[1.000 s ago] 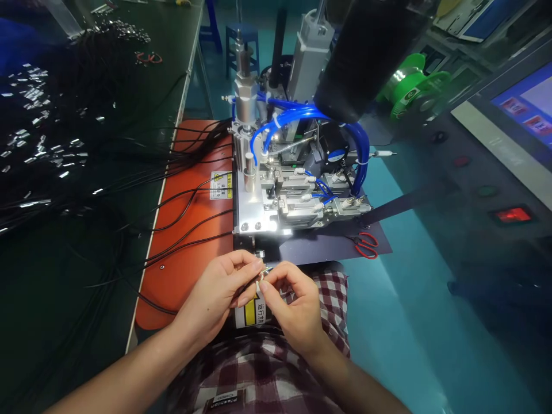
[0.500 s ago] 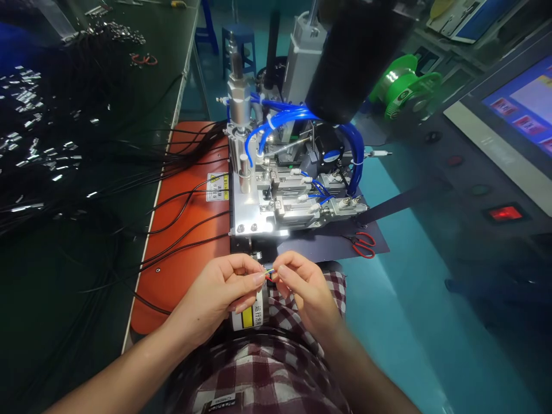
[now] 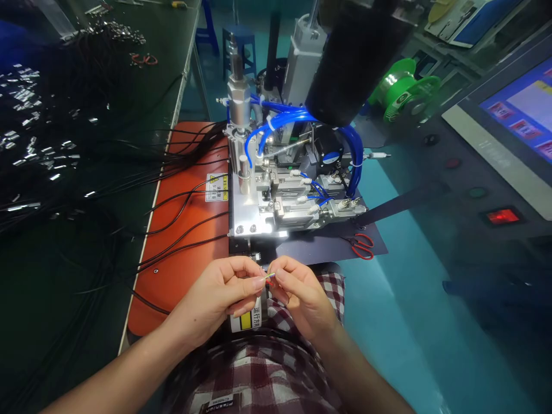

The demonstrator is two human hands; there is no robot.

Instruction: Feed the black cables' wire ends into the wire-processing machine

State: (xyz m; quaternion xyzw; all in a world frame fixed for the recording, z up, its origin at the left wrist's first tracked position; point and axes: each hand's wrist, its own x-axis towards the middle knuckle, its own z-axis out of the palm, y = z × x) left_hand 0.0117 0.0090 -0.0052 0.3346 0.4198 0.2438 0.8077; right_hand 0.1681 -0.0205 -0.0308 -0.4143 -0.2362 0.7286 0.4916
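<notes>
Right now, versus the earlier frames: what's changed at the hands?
The right hand has shifted slightly right and rolled so its thumb lies over the top. Coloured wires now show between both hands' fingertips, where a white piece showed first. The left hand kept its pinch. Red-handled snips and green spool stayed put.

We see a green spool [image 3: 393, 103] behind the control panel [image 3: 463, 187] with its lit red switch [image 3: 503, 216], red-handled snips [image 3: 363, 247] lying on a dark board [image 3: 319, 246], and a blue stool [image 3: 240, 35] beyond the dark table [image 3: 172, 34].
</notes>
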